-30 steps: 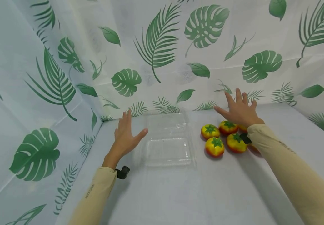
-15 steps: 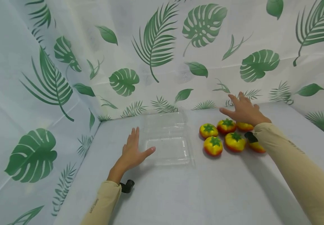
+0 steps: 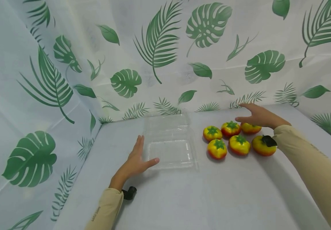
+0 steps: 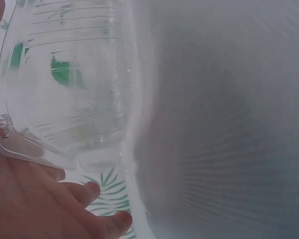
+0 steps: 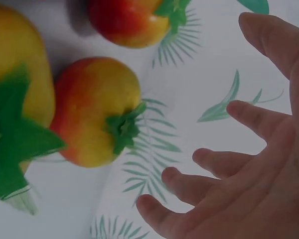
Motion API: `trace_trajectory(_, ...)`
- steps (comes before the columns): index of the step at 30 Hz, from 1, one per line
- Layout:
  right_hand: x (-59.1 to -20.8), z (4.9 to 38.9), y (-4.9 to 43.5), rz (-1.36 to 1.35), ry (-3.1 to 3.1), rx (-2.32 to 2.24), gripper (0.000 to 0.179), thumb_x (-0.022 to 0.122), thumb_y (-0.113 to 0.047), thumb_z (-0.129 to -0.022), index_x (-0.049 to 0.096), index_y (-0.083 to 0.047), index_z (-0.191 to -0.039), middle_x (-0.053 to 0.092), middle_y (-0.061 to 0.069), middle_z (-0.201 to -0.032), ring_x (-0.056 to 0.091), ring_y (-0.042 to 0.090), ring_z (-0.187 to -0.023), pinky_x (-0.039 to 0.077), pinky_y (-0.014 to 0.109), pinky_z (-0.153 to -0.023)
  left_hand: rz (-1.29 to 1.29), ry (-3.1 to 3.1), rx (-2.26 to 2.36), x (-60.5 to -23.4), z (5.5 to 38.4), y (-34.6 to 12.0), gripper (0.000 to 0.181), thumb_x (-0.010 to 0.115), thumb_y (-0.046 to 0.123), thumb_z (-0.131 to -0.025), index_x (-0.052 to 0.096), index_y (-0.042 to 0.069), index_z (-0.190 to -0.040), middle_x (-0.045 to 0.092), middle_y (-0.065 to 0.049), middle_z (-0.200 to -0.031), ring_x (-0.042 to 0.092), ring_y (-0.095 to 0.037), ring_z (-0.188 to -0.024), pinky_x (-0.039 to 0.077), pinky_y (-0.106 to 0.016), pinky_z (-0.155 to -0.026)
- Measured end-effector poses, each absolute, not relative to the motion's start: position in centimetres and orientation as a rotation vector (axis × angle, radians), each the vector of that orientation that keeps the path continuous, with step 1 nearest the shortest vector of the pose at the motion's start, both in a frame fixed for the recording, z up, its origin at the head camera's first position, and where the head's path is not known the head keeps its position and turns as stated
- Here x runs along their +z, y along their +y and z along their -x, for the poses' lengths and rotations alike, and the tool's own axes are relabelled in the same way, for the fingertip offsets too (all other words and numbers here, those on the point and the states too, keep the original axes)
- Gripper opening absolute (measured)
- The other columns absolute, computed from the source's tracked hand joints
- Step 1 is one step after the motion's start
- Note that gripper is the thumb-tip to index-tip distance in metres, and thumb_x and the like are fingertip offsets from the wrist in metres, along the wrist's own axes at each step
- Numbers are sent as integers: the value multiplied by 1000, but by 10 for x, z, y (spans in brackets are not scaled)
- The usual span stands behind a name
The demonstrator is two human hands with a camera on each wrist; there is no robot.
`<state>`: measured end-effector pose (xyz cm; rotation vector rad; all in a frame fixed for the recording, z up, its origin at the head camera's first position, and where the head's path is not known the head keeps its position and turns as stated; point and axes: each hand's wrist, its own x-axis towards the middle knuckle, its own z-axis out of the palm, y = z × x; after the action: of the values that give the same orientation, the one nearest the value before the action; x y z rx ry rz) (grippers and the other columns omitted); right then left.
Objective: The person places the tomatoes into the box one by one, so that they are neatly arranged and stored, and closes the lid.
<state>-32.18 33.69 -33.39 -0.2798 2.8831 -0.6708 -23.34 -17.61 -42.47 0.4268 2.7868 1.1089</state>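
Note:
A clear plastic clamshell box [image 3: 169,153] lies with its lid raised back on the white surface. My left hand [image 3: 135,163] is beside the box's left edge, fingers straight and thumb spread, holding nothing. In the left wrist view the box [image 4: 70,89] appears close to the fingers [image 4: 84,191]. Several yellow-and-red toy persimmons [image 3: 239,145] with green star-shaped tops stand in two rows to the right of the box. Above the far right ones, my right hand [image 3: 258,115] hovers with spread fingers and grips nothing. The right wrist view shows persimmons [image 5: 99,112] apart from the fingertips.
A white sheet printed with green leaves [image 3: 125,83] hangs behind the table and along its left side. The white tabletop [image 3: 182,201] stretches toward me in front of the box and the persimmons. Black wrist cameras [image 3: 129,193] are strapped to both wrists.
My left hand has come nearer to me and slightly right, alongside the box. My right hand has shifted right and lowered toward the back persimmons. The persimmons and box stay in place.

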Motion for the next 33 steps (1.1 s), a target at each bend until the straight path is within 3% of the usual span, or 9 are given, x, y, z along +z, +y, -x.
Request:
trace_trajectory(6, -340, 321, 350, 219, 2800, -672, 98, 69, -56, -101, 24, 2, -166, 24, 43, -162, 26, 67, -141, 27, 85, -107, -430, 2806, 1085, -428, 232, -176, 129, 76, 64, -90, -5, 5, -171, -10, -14, -179, -2, -38, -163, 11, -69, -125)
trace_trajectory(15, -350, 320, 361, 205, 2711, -698, 86, 68, -45, -104, 29, 5, -161, 26, 45, -157, 28, 68, -136, 25, 86, -108, -409, 2786, 1077, -427, 231, -177, 132, 77, 66, -89, -6, 6, -171, -12, -10, -179, -4, -35, -163, 11, -67, -126)
trace_trajectory(24, -358, 322, 363, 239, 2648, -695, 78, 67, -35, -105, 33, 14, -155, 39, 46, -147, 49, 63, -125, 48, 76, -97, -390, 2770, 1108, -427, 230, -177, 133, 77, 67, -87, -7, 7, -171, -14, -8, -178, -3, -34, -163, 13, -64, -127)
trace_trajectory(33, -366, 330, 369, 194, 2677, -769, 73, 73, -23, -101, 34, 14, -151, 44, 43, -141, 54, 55, -117, 52, 68, -100, -399, 2761, 1124, -427, 230, -179, 134, 78, 67, -88, -10, 7, -170, -16, -7, -178, -5, -29, -164, 12, -59, -128)
